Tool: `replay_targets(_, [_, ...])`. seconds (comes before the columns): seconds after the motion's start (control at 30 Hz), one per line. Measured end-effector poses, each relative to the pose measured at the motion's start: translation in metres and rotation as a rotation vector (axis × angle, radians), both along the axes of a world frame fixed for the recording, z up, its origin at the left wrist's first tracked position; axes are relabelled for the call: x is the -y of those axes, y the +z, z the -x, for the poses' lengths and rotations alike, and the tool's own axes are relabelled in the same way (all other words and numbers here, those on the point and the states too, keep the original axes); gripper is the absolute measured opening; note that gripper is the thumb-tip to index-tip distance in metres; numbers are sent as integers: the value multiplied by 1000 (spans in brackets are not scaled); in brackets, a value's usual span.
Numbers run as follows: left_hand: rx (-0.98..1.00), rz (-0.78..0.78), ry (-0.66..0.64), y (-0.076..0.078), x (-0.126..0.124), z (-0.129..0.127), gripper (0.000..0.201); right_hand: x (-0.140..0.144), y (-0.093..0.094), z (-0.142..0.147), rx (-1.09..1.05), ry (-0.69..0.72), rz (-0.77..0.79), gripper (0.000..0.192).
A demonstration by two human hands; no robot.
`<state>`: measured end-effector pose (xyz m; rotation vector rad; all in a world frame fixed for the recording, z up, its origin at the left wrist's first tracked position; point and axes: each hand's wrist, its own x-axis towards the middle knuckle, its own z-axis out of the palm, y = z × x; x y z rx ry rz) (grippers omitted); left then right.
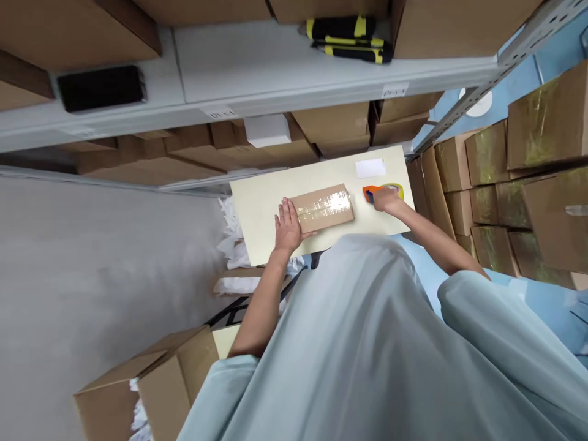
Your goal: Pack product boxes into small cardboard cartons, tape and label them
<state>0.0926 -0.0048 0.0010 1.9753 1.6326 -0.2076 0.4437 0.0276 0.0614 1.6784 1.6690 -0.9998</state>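
A taped cardboard box (323, 208) lies on the pale yellow tabletop (261, 202), with shiny clear tape along its upper face. My left hand (289, 225) rests against the box's left end, fingers stretched over its edge and thumb along the near side. To the right of the box, my right hand (386, 199) is closed around an orange tape dispenser (370, 192) with a yellow roll, partly hidden by my fingers. The dispenser is apart from the box. A white paper slip (370, 168) lies behind the dispenser on the tabletop.
A metal shelf (275, 67) runs above the tabletop, holding cardboard boxes, a black phone (101, 88) and black-and-yellow utility knives (351, 40). Stacked cartons (489, 159) stand at the right. An open carton (151, 373) with paper scraps is at lower left, beside a grey wall (105, 245).
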Motion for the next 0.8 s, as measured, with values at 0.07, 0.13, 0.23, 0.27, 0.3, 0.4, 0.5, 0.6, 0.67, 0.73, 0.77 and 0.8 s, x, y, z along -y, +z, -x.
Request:
replay_targets(0.07, [18, -18, 9, 3, 0, -1, 147, 9, 10, -4, 37, -20, -38, 45])
replay_targets(0.13, [19, -33, 31, 9, -1, -7, 147, 13, 24, -9, 8, -45, -103, 42])
replay_targets(0.23, [59, -90, 46, 28, -9, -31, 149, 4, 51, -10, -112, -93, -248, 42])
replay_targets(0.27, [118, -144, 24, 37, -14, -42, 146, -3, 62, -7, -148, -114, -300, 44])
replay_targets(0.3, [191, -216, -14, 47, -20, -55, 140, -13, 73, -3, -182, -127, -351, 47])
replay_targets(0.4, [403, -482, -108, 85, -43, -91, 107, -52, 112, 21, -280, -82, -500, 55])
replay_targets(0.5, [498, -640, -91, 121, -80, -111, 89, -101, 152, 55, -340, 51, -677, 59])
replay_targets(0.6, [525, -635, 8, 143, -124, -112, 89, -149, 180, 89, -327, 166, -812, 55])
replay_targets(0.67, [530, -591, 87, 151, -151, -107, 91, -178, 189, 106, -284, 210, -821, 51])
replay_targets(0.73, [553, -568, 138, 153, -167, -104, 92, -201, 190, 118, -242, 239, -788, 49])
replay_targets(0.77, [573, -570, 149, 152, -170, -103, 92, -211, 188, 123, -229, 256, -769, 48])
replay_targets(0.8, [594, -578, 154, 150, -169, -103, 91, -220, 185, 127, -217, 272, -754, 47])
